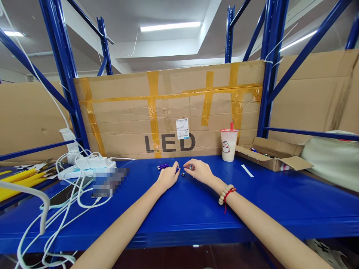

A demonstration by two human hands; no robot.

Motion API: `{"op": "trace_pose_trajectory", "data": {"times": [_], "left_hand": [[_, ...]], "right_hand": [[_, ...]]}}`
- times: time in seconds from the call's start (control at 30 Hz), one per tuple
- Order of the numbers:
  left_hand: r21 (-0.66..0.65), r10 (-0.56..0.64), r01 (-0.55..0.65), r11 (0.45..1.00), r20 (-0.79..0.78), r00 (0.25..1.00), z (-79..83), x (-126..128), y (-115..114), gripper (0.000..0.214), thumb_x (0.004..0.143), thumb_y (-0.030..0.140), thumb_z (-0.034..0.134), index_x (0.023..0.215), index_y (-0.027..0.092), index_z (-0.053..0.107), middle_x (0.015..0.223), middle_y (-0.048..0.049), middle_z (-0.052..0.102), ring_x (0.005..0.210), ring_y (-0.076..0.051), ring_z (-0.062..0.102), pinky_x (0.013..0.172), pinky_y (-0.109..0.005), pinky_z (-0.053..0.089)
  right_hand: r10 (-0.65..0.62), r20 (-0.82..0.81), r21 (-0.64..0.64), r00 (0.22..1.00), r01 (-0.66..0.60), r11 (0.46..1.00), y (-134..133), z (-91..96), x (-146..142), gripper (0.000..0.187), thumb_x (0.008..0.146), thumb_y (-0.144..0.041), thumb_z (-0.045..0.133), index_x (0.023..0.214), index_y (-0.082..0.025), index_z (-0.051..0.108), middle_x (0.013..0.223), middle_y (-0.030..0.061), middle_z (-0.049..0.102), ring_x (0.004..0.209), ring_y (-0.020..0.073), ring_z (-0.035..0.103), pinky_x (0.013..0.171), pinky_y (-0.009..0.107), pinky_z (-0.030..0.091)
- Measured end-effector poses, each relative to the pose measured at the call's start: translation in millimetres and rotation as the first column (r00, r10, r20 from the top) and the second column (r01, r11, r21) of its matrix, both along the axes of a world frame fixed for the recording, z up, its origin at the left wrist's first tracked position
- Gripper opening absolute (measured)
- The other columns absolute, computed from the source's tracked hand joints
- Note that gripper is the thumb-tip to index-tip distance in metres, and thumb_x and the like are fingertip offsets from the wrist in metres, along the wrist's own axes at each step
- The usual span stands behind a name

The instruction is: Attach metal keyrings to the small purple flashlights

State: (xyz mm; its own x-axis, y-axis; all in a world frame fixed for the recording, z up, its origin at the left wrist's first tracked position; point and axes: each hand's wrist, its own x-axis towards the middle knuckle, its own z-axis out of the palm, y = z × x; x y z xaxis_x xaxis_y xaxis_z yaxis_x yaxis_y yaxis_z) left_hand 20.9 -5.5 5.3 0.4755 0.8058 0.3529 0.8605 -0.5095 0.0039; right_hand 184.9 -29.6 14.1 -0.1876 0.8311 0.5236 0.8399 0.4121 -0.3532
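Note:
My left hand (168, 176) is closed over the blue shelf board, its thumb and fingers pinching a small dark blue piece whose kind I cannot make out. Just beyond its knuckles is a short shiny purple tube-like item (163, 166) with a silvery end; whether it joins the held piece is hidden. My right hand (201, 171), with a bead bracelet and red cord at the wrist, has curled fingers around a small metallic piece (191, 167). Between the hands lies a tiny dark part (183, 174). Another small dark bit is partly hidden under the right hand.
A drink cup (229, 145) with a red straw stands behind, right of my hands. Near it are a white strip (247, 170) and an open cardboard box (273, 154). White cables (81, 183), a power strip (75, 172) and a phone (66, 192) crowd the left. Cardboard (126, 123) closes the back.

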Motion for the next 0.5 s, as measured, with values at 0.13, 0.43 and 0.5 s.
{"op": "trace_pose_trajectory", "data": {"times": [0.13, 0.43, 0.5], "left_hand": [[-0.004, -0.012, 0.012, 1.000, -0.001, 1.000, -0.1, -0.2, -0.8, 0.021, 0.091, 0.029, 0.029, 0.103, 0.019, 0.043, 0.089, -0.0094, 0.067, 0.084, -0.026, 0.064, 0.063, -0.031, 0.045], [-0.004, 0.046, -0.046, 0.999, 0.012, 0.999, 2.1, 1.0, -4.3, 0.034, 0.092, 0.037, 0.025, 0.093, 0.019, 0.054, 0.087, -0.0087, 0.067, 0.086, -0.025, 0.063, 0.065, -0.032, 0.045], [-0.009, 0.044, -0.044, 0.999, 0.020, 0.999, 2.2, 0.7, -4.7, 0.036, 0.091, 0.038, 0.026, 0.091, 0.019, 0.056, 0.086, -0.0084, 0.068, 0.086, -0.026, 0.063, 0.065, -0.032, 0.044]], "right_hand": [[0.147, 0.062, -0.029, 0.987, -0.145, 0.989, 9.9, -12.0, 2.3, 0.023, 0.076, -0.030, 0.058, 0.096, -0.023, 0.066, 0.096, 0.0025, 0.064, 0.080, 0.0140, 0.059, 0.069, 0.025, 0.044], [0.281, 0.186, -0.019, 0.942, -0.282, 0.959, 19.4, -20.3, 5.5, 0.021, 0.080, -0.028, 0.057, 0.096, -0.020, 0.068, 0.100, 0.0063, 0.065, 0.092, 0.0181, 0.059, 0.084, 0.032, 0.042], [0.292, 0.193, -0.025, 0.937, -0.293, 0.956, 20.2, -20.0, 6.4, 0.021, 0.080, -0.027, 0.057, 0.095, -0.019, 0.068, 0.098, 0.0063, 0.065, 0.090, 0.0177, 0.059, 0.083, 0.031, 0.043]]}}
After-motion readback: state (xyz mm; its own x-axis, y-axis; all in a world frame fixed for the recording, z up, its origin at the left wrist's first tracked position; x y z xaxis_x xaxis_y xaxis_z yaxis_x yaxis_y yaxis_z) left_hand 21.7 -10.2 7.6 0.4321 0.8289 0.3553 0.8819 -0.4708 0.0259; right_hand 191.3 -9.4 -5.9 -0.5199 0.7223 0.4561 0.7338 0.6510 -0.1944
